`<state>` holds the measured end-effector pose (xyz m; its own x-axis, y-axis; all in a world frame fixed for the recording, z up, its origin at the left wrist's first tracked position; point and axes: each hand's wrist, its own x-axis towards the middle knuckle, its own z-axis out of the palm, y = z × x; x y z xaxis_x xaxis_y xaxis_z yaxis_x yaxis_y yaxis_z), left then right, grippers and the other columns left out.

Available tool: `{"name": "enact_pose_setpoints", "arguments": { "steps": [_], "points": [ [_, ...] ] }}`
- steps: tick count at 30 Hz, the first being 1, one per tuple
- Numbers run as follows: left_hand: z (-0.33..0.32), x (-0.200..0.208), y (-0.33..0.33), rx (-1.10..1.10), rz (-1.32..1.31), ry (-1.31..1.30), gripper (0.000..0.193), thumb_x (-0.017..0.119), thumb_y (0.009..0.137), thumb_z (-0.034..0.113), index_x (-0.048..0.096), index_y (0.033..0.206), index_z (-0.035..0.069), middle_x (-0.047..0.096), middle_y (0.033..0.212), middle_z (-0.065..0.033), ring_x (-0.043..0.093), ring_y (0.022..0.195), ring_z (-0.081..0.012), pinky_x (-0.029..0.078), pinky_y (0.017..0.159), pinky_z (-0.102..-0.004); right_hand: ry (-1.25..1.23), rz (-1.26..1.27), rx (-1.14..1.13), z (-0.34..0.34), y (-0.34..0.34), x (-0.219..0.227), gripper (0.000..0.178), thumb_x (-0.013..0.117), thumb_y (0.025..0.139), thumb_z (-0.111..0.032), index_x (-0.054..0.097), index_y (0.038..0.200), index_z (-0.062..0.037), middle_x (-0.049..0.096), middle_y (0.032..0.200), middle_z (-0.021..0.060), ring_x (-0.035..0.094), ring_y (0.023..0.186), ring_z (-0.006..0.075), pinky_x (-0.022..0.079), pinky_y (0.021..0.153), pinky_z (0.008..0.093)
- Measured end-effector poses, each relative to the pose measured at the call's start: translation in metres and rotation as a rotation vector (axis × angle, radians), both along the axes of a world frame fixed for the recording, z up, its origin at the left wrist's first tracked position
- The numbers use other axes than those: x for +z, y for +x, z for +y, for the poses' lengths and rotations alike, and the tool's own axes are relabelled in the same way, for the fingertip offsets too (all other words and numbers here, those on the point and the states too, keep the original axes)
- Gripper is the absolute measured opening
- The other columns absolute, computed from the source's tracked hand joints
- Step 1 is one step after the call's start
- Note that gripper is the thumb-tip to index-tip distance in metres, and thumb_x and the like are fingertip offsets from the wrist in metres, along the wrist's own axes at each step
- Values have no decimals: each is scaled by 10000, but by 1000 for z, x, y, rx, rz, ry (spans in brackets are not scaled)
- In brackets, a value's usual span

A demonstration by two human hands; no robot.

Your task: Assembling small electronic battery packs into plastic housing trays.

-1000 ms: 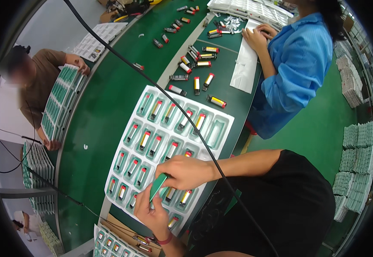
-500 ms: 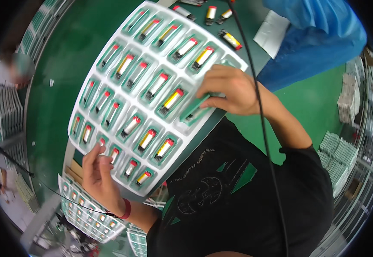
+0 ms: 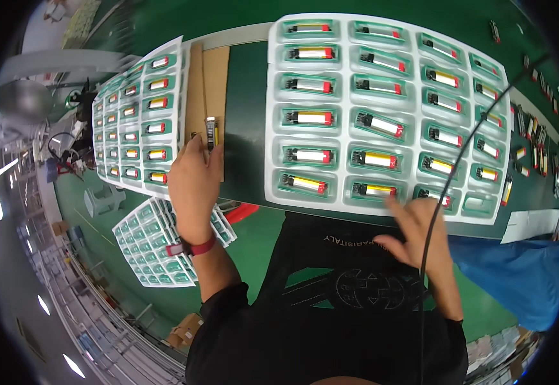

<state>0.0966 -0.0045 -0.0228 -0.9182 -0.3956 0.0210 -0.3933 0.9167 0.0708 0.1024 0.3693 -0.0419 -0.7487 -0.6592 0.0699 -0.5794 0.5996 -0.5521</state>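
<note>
A large white tray (image 3: 347, 96) lies on the table, its green-tinted compartments mostly filled with small cylindrical cells (image 3: 309, 118). Each has a silver or yellow body, a red end and dark parts at the other end. One compartment (image 3: 478, 205) at the near right corner is empty. My right hand (image 3: 424, 234) hovers over the tray's near edge, holding nothing, thumb and fingers apart. My left hand (image 3: 194, 183) is at a cardboard strip (image 3: 210, 70) left of the tray. Its thumb and forefinger are apart around the lower end of a slim dark-and-silver piece (image 3: 212, 125); contact is unclear.
Another filled tray (image 3: 170, 90) stands left of the cardboard. Empty trays (image 3: 154, 247) are stacked lower down. Loose cells (image 3: 539, 144) lie on the table at right, near a white sheet (image 3: 533, 224) and a person's blue sleeve (image 3: 517, 273). A black cable (image 3: 465, 141) crosses the view.
The view has turned, so the tray now lies across the right. My left hand has moved from the tray to the cardboard strip. My right hand has left the corner compartments and opened.
</note>
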Motion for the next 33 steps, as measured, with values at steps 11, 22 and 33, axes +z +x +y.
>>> {"name": "enact_pose_setpoints", "arguments": {
  "steps": [11,22,33],
  "points": [
    [21,12,-29,-173,454,1153,564,672,844,0,456,1365,-21,661,1002,-165,678,802,-185,555,617,-264,-268,359,189,-65,-45,32,403,739,705,-143,664,1080,-17,453,718,23,490,642,168,447,540,299],
    [122,23,-54,-509,522,1915,514,663,838,-27,476,1313,-90,635,1089,-282,672,989,-291,609,780,-358,-885,-76,-230,-63,-77,52,324,764,788,-46,672,1095,3,632,889,81,613,690,134,507,611,262],
    [130,32,-67,-649,531,1588,327,660,815,-62,617,1134,-122,617,1084,-228,654,999,-294,616,793,-371,-963,-180,-279,-36,-83,51,320,690,847,5,652,1163,33,619,936,88,574,771,115,473,667,239]
  ]
}}
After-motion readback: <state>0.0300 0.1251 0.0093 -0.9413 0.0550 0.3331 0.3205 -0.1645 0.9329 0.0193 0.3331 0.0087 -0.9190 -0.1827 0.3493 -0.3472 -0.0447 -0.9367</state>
